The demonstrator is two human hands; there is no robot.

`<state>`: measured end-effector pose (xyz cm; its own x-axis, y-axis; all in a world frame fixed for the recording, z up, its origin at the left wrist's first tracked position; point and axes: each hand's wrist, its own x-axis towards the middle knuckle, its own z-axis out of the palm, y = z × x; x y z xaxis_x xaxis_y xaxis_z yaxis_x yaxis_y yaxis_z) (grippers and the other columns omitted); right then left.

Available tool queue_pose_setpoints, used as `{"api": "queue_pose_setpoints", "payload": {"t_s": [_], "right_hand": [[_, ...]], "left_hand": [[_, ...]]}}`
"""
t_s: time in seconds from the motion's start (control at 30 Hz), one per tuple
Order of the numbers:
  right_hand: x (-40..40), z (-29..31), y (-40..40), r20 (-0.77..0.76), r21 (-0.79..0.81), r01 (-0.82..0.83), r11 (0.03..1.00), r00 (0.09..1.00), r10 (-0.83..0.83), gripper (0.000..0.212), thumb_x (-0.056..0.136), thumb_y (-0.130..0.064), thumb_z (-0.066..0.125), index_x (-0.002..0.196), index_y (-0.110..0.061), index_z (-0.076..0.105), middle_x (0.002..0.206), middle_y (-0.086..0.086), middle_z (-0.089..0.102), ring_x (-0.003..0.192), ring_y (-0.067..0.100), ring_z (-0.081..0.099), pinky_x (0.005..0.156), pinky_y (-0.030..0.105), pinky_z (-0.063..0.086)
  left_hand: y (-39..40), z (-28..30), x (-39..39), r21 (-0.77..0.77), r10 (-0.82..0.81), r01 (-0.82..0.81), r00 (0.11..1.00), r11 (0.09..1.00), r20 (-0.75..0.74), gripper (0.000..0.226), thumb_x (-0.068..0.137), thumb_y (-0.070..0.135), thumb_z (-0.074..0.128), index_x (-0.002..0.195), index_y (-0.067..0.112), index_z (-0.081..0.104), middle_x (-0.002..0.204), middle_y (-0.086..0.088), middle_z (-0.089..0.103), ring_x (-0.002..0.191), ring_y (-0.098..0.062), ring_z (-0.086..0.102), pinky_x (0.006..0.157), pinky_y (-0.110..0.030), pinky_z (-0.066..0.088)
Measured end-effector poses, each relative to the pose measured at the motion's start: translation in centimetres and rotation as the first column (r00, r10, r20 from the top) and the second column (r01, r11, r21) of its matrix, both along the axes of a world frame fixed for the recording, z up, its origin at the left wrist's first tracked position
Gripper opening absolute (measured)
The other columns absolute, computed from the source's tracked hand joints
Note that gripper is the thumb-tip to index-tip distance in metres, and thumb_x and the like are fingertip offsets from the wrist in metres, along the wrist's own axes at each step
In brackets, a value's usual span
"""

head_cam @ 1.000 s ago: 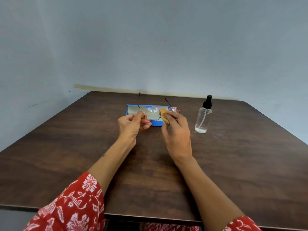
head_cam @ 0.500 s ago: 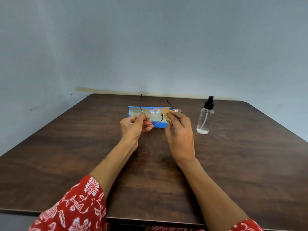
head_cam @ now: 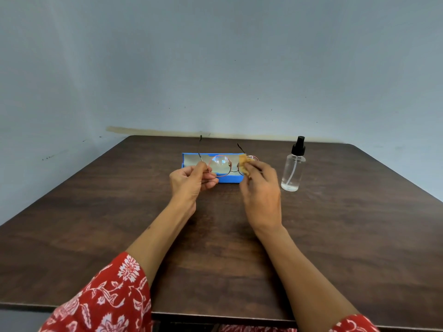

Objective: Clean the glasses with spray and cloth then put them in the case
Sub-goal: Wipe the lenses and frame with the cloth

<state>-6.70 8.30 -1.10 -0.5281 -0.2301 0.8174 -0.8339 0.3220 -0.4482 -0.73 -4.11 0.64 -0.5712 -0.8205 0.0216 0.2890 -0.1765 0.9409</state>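
**Wiping the right lens, case waiting behind**

I see my left hand point(head_cam: 189, 179) pinching the round, thin-wired, red-rimmed glasses point(head_cam: 219, 165) at the left hinge, held above the dark wooden tabletop point(head_cam: 96, 224). My right hand's point(head_cam: 261, 190) grip is closed on a small yellow cloth point(head_cam: 244, 162), pressed on the right lens. The open blue rectangular case point(head_cam: 227, 179) lies just beyond the hands; the clear spray bottle with a black nozzle point(head_cam: 293, 167) stands to its right. I judge the wiping step is in hand. Next I should do the left lens, fold the temples, then lower the glasses into the case.
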Motion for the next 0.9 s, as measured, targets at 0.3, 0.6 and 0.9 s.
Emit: {"api": "queue_pose_setpoints", "payload": {"t_s": [0.3, 0.6, 0.9], "right_hand": [[0.6, -0.3, -0.2, -0.004, 0.089, -0.025, 0.996, 1.0, 0.025, 0.025, 0.077, 0.006, 0.064, 0.102, 0.002, 0.068, 0.105, 0.014, 0.064, 0.099, 0.029, 0.059, 0.082, 0.025, 0.044], [-0.8, -0.1, 0.6, 0.126, -0.016, 0.093, 0.996, 0.988, -0.09, 0.024, 0.08, 0.004, 0.059, 0.103, 0.002, 0.067, 0.107, 0.015, 0.061, 0.101, 0.03, 0.056, 0.081, 0.022, 0.037], [0.9, -0.2, -0.4, -0.075, 0.121, -0.041, 0.992, 0.996, 0.05, 0.026, 0.074, 0.006, 0.068, 0.1, 0.005, 0.069, 0.102, 0.016, 0.065, 0.097, 0.03, 0.063, 0.079, 0.03, 0.053]], "left_hand": [[-0.1, 0.0, 0.0, 0.006, 0.006, -0.006, 0.999, 1.0, -0.032, 0.016, 0.083, 0.004, 0.057, 0.07, 0.001, 0.066, 0.048, -0.005, 0.064, 0.045, -0.013, 0.064, 0.046, -0.018, 0.053], [-0.2, 0.0, -0.2, 0.01, 0.003, -0.003, 0.999, 1.0, -0.04, 0.016, 0.082, 0.006, 0.06, 0.068, 0.003, 0.067, 0.049, -0.005, 0.065, 0.046, -0.014, 0.064, 0.046, -0.019, 0.053], [-0.3, -0.2, -0.3, -0.001, 0.005, -0.005, 0.998, 1.0, -0.058, 0.017, 0.083, 0.006, 0.06, 0.067, 0.003, 0.066, 0.05, -0.006, 0.066, 0.046, -0.014, 0.065, 0.045, -0.018, 0.052]]}}
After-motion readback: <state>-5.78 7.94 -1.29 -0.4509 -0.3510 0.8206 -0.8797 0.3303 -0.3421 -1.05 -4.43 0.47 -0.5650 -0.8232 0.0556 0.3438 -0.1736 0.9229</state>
